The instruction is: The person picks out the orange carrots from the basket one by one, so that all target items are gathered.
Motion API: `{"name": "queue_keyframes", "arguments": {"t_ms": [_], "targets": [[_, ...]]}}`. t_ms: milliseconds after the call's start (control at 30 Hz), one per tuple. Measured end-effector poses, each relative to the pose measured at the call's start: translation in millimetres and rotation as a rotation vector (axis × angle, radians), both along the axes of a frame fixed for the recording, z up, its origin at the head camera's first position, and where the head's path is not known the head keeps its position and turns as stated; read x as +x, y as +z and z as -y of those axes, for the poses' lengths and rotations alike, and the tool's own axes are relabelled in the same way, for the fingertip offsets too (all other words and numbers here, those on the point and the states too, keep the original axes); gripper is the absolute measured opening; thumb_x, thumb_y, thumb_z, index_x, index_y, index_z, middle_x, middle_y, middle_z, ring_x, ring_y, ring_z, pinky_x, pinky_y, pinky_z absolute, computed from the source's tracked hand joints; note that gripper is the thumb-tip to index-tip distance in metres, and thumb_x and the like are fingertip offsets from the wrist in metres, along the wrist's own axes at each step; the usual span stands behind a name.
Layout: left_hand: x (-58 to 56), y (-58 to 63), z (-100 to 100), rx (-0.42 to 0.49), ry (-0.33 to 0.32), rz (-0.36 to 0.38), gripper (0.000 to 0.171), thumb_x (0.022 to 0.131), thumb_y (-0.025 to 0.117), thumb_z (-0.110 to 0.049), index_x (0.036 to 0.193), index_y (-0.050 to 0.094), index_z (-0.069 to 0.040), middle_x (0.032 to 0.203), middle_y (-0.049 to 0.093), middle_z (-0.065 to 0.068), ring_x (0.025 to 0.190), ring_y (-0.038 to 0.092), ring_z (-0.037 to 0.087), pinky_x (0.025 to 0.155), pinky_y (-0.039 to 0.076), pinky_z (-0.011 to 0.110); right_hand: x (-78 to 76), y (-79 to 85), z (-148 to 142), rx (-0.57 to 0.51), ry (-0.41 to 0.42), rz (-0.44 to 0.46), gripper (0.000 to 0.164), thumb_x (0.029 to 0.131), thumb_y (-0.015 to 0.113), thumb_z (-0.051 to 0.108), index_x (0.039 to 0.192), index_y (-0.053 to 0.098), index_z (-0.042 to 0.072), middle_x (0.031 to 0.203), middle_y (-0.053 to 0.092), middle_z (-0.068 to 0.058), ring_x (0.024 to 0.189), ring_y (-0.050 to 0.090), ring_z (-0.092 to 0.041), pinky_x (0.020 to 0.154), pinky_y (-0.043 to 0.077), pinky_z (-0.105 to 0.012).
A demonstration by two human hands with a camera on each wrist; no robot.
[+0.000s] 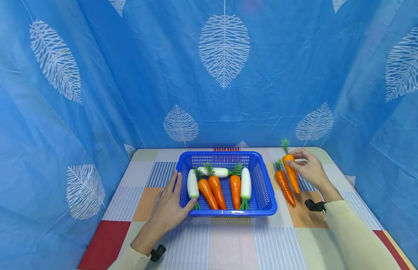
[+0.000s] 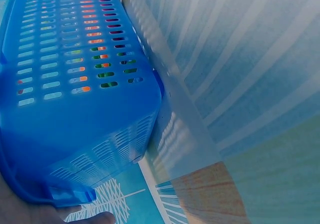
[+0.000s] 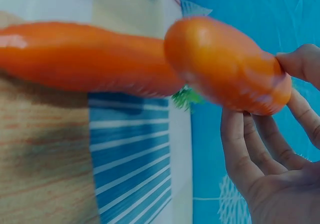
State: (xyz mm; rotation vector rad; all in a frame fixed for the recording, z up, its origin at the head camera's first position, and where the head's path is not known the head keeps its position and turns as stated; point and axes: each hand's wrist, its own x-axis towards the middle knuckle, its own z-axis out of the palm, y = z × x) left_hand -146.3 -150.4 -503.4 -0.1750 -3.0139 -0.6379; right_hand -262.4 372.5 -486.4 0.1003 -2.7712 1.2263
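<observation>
My right hand pinches an orange carrot near its leafy top, thumb on one side and fingers on the other. In the right wrist view that carrot is raised with its blunt side toward the camera. Just left of it, a second carrot lies on the tablecloth. My left hand rests at the front left corner of a blue plastic basket, fingers extended along the rim. Inside the basket lie several carrots and white radishes with green tops.
The table wears a patchwork-patterned cloth. Blue curtains with white leaf prints hang behind and at both sides. The basket's slotted wall fills much of the left wrist view.
</observation>
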Motion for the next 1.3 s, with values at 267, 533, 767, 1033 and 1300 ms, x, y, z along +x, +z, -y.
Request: {"name": "queue_keyframes", "arguments": {"t_ms": [267, 533, 767, 1033, 1300], "targets": [[0.5, 0.8, -1, -0.009, 0.006, -0.012, 0.111, 0.106, 0.071, -0.065, 0.187, 0.019, -0.008, 0.198, 0.014, 0.018, 0.172, 0.042, 0.055, 0.133, 0.037, 0.086, -1.1, -16.4, -9, 0.033, -0.033, 0.045, 0.055, 0.118, 0.071, 0.037, 0.16, 0.06, 0.003, 0.163, 0.06, -0.038, 0.137, 0.068, -0.061, 0.107, 0.068, -0.067], [0.8, 0.8, -1, -0.008, 0.009, -0.011, 0.11, 0.106, 0.071, -0.064, 0.187, 0.021, -0.008, 0.198, 0.015, 0.018, 0.172, 0.043, 0.055, 0.132, 0.037, 0.087, -2.3, -27.8, -11, 0.043, -0.039, 0.072, 0.053, 0.118, 0.071, 0.035, 0.158, 0.061, 0.002, 0.163, 0.059, -0.039, 0.137, 0.068, -0.06, 0.106, 0.069, -0.066], [0.8, 2.4, -1, -0.012, 0.005, -0.008, 0.11, 0.107, 0.069, -0.065, 0.187, 0.02, -0.008, 0.198, 0.014, 0.018, 0.172, 0.042, 0.055, 0.131, 0.037, 0.088, -3.6, -34.1, -12, 0.062, -0.063, 0.104, 0.053, 0.117, 0.072, 0.032, 0.157, 0.061, -0.001, 0.16, 0.059, -0.043, 0.136, 0.068, -0.061, 0.103, 0.071, -0.063], [0.7, 2.5, -2, -0.023, 0.003, -0.016, 0.11, 0.106, 0.07, -0.065, 0.187, 0.021, -0.007, 0.198, 0.014, 0.018, 0.172, 0.042, 0.055, 0.131, 0.038, 0.088, -3.5, -42.8, -15, 0.056, -0.08, 0.169, 0.053, 0.117, 0.07, 0.029, 0.158, 0.058, -0.002, 0.16, 0.057, -0.044, 0.137, 0.065, -0.059, 0.108, 0.069, -0.065], [0.6, 2.7, -2, -0.017, 0.006, -0.008, 0.111, 0.106, 0.07, -0.064, 0.187, 0.02, -0.008, 0.198, 0.014, 0.019, 0.172, 0.042, 0.055, 0.132, 0.037, 0.087, -5.3, -48.4, -16, 0.069, -0.071, 0.186, 0.051, 0.117, 0.069, 0.028, 0.157, 0.058, -0.003, 0.161, 0.056, -0.044, 0.142, 0.063, -0.062, 0.113, 0.064, -0.069]]}}
